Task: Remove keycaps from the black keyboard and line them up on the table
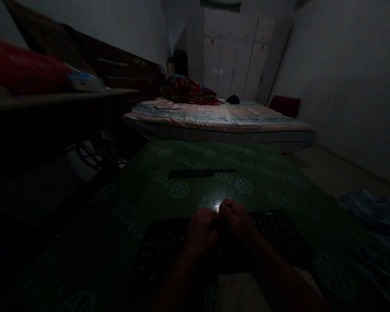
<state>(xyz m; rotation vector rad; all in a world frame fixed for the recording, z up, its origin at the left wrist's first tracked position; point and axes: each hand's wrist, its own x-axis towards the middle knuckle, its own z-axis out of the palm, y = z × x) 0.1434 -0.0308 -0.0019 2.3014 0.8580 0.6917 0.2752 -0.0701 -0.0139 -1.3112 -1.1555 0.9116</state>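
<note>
The room is very dark. My left hand (201, 227) and my right hand (235, 221) are closed and pressed together over a dark perforated mat (279, 234) on a green board (182, 190) printed with globe marks. A thin wire or thread (230, 194) sticks up from my right hand's fingers. What my left hand's fingers pinch is hidden. A long dark strip (198, 173) lies on the board beyond both hands.
A bed (221, 119) with striped bedding and a bright bundle of cloth (188, 90) stands behind the board. A dark table with a red cushion (22, 71) is at the left. Blue cloth (370, 208) lies at the right. White cupboards (234, 56) line the far wall.
</note>
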